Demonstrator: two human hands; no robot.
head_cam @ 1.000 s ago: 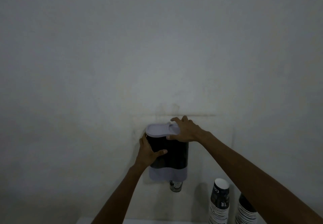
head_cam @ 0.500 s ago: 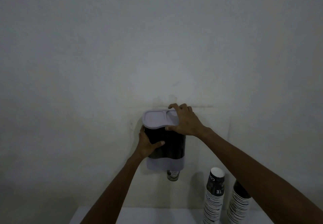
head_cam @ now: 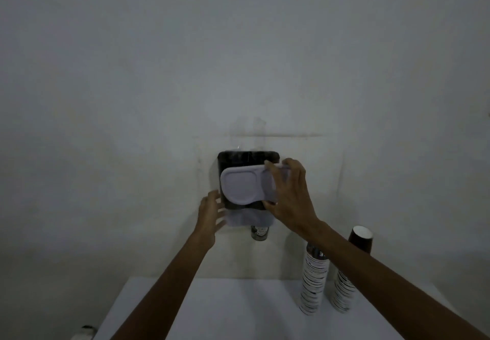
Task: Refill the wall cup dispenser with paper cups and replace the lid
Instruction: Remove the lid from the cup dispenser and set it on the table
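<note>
A dark cup dispenser (head_cam: 248, 158) with a pale lower band hangs on the wall, its top uncovered. My right hand (head_cam: 290, 196) grips the pale grey lid (head_cam: 244, 184) by its right end, holding it off the dispenser and tilted toward me in front of the dark body. Beside the dispenser's lower left edge is my left hand (head_cam: 210, 213), fingers spread, holding nothing. A single cup (head_cam: 259, 232) pokes out of the dispenser's bottom. Two tall stacks of striped paper cups (head_cam: 314, 281) stand on the table to the right, partly behind my right forearm.
A white table (head_cam: 238, 310) sits below the dispenser against the bare wall. A small dark and white object (head_cam: 86, 330) lies at the table's lower left corner.
The lid has come off the dispenser top in my right hand and moved down toward me. My left hand has let go of the dispenser body and opened.
</note>
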